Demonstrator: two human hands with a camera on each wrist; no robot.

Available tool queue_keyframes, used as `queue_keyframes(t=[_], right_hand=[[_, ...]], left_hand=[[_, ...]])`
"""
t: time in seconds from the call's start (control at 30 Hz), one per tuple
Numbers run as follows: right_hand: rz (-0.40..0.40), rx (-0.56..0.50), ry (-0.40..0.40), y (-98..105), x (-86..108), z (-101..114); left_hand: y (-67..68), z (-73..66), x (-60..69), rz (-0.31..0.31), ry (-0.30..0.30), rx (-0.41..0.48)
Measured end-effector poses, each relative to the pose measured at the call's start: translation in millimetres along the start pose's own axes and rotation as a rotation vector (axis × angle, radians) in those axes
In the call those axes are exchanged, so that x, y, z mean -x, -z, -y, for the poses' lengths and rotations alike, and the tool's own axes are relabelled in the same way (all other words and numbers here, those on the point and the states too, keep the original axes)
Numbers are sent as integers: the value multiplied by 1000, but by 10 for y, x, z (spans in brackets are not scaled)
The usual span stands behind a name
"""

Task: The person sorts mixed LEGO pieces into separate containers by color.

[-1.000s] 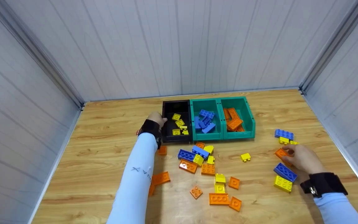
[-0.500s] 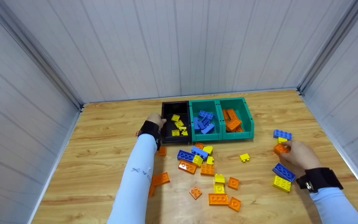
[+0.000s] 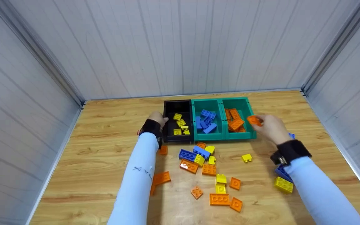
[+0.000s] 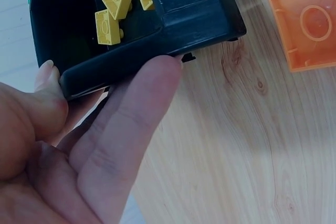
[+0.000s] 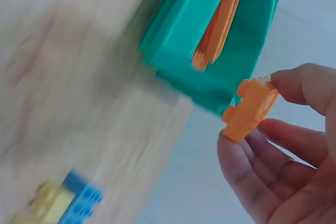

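Note:
My left hand holds the left side wall of the black bin, which has several yellow bricks in it. The left wrist view shows the thumb over the bin's rim and the fingers along the outside. My right hand pinches an orange brick between thumb and fingers, at the right side of the right green bin. Orange bricks lie inside that bin. In the right wrist view the studs of the pinched orange brick point towards the bin.
Blue bricks lie in the middle green bin. Loose bricks are spread in front of the bins, among them an orange brick and a lone yellow brick. Another yellow brick lies beneath the right forearm. Panel walls enclose the table.
My right hand has picked up the orange brick from the table's right side and carried it left and away from me to the right green bin. The left hand stays on the black bin.

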State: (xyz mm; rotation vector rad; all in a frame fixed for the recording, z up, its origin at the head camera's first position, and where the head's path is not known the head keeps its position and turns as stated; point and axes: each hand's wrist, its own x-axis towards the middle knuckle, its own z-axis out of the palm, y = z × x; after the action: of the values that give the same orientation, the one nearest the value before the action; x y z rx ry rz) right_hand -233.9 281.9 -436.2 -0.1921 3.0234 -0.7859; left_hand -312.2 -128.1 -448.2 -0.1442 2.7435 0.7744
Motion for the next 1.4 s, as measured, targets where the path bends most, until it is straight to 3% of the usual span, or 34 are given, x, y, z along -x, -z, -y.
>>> queue_keyframes(t=[0.1,0.13,0.2,0.27,0.37,0.43,0.57,0.73,0.8,1.03,1.23,1.4], right_hand=[[35,0,-13,-87,-184,139],[43,1,-18,-116,-242,176],[55,-1,-32,-177,-359,229],[51,7,-35,-231,-462,257],[29,14,-30,-284,-560,258],[5,7,-21,-294,-588,235],[-72,-14,5,-253,-577,155],[-154,-18,-19,-179,-512,6],[-124,-38,-66,-167,-488,-57],[89,-159,-227,-216,-478,-229],[200,-425,-320,-222,-427,-330],[219,-618,-413,-230,-411,-353]], left_hand=[[-65,62,-181,10,20,-17],[-79,78,-201,7,10,-16],[-204,218,-437,-18,-25,-26],[-246,257,-516,-18,-38,-34],[-230,210,-491,3,-14,-9],[-96,50,-234,35,16,25],[1,-64,-3,21,6,52],[9,-53,29,13,13,66],[0,-27,12,12,8,69],[23,14,42,39,36,125],[1,57,48,74,44,187],[-23,154,46,83,-4,257]])
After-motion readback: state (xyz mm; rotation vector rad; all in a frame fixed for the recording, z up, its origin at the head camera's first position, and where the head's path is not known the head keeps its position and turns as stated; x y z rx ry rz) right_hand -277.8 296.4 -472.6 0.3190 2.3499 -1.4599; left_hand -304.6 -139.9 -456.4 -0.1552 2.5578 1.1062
